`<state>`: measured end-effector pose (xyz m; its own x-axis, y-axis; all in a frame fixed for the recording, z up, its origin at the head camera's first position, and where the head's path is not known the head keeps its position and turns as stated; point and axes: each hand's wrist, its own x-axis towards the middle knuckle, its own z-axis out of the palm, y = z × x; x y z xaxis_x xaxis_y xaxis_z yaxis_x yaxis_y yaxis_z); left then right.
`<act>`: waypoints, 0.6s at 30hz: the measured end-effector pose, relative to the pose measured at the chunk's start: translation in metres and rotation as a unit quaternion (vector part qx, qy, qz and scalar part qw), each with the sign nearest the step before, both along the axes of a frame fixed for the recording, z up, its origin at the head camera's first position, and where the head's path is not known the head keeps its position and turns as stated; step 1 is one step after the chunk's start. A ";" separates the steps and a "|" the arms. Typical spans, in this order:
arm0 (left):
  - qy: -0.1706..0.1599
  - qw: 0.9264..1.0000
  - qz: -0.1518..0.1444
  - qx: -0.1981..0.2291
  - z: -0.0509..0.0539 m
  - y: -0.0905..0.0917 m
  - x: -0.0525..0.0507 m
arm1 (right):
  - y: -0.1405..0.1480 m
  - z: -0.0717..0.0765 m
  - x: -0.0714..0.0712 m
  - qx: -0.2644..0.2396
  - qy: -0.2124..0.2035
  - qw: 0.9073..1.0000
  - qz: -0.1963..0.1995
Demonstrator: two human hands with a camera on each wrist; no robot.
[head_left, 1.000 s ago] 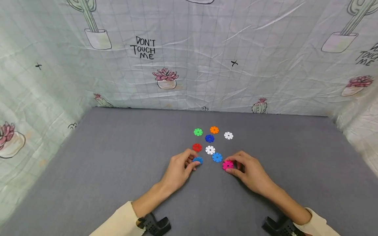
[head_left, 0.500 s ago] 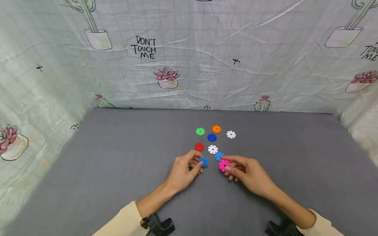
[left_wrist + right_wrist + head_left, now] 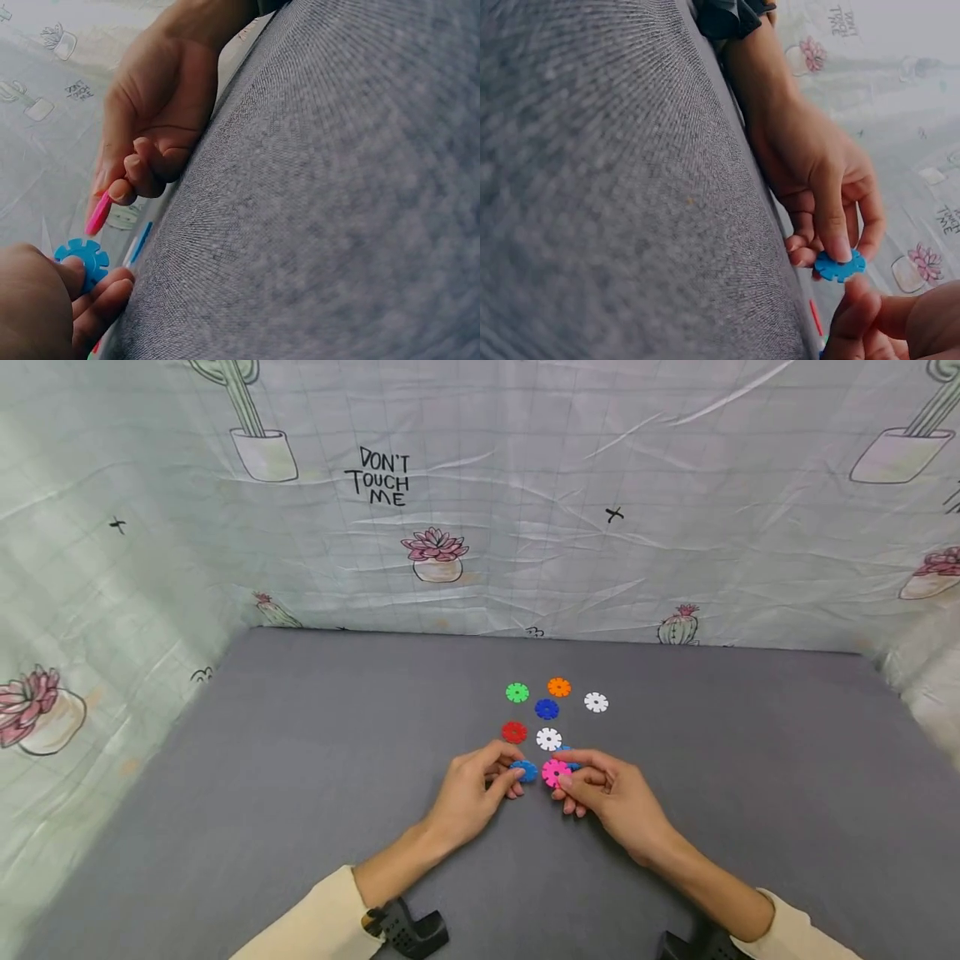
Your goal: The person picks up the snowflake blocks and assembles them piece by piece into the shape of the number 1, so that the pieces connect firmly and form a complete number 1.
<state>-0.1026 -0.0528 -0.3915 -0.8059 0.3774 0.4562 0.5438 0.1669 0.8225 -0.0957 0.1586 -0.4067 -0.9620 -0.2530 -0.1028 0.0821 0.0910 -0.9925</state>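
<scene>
My left hand (image 3: 471, 789) pinches a blue notched plastic disc (image 3: 527, 771) between thumb and fingers; its slotted rim shows clearly in the left wrist view. Close by on the right, my right hand (image 3: 618, 797) pinches a pink notched disc (image 3: 555, 772), seen almost edge-on in the left wrist view. A small gap separates the two discs. Behind the right fingers a second blue disc (image 3: 572, 758) lies on the table, partly hidden. Just beyond the hands lie a red disc (image 3: 513, 732) and a white disc (image 3: 549, 739).
Farther back on the grey table (image 3: 337, 710) are a dark blue disc (image 3: 547, 709), a green disc (image 3: 517, 692), an orange disc (image 3: 558, 687) and another white disc (image 3: 596, 702). A printed cloth (image 3: 510, 493) hangs along the table's back and sides.
The right hand has brought the pink disc left, close to the held blue disc, and now partly covers the blue disc on the table. The left hand has tilted its disc slightly.
</scene>
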 end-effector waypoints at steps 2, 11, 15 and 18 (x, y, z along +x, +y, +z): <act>0.002 1.000 -0.002 -0.001 0.000 0.001 -0.001 | 0.001 -0.001 0.001 -0.005 0.002 1.000 0.000; 0.028 0.999 -0.016 0.000 0.001 0.002 -0.002 | 0.003 0.000 0.002 0.013 0.011 1.000 0.025; 0.036 0.999 -0.030 0.000 0.002 0.002 -0.002 | 0.004 0.001 0.002 0.017 0.008 0.999 0.033; 0.047 0.998 -0.039 0.002 0.002 0.002 -0.002 | 0.005 0.001 0.002 0.015 0.011 0.999 0.040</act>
